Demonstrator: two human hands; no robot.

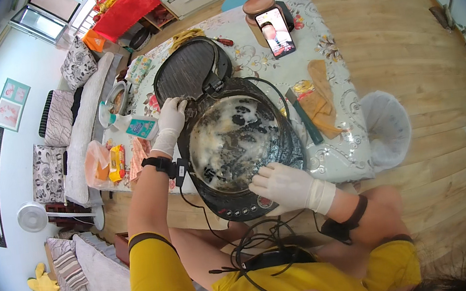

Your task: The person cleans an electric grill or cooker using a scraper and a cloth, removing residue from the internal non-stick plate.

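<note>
An open electric baking pan (237,145) lies before me, its round plate smeared with whitish foam and dark grime. Its ridged lid (186,69) is folded back on the far side. My left hand (172,120), in a white glove, pinches a dark, rough wad, apparently a scouring pad (189,107), against the pan's left edge near the hinge. Also gloved, my right hand (283,185) grips the near right rim with curled fingers; its thumb is hidden. Beside the left wrist lies a spray bottle (138,125). A green-handled scraper (305,117) lies right of the pan.
A flowered cloth covers the table (351,146). On it are an orange rag (319,104), a lit phone (275,34) on a stand, a screwdriver (225,41) and a yellow packet (116,163). A lined bin (387,130) stands at the right. Black cables (247,244) loop over my lap.
</note>
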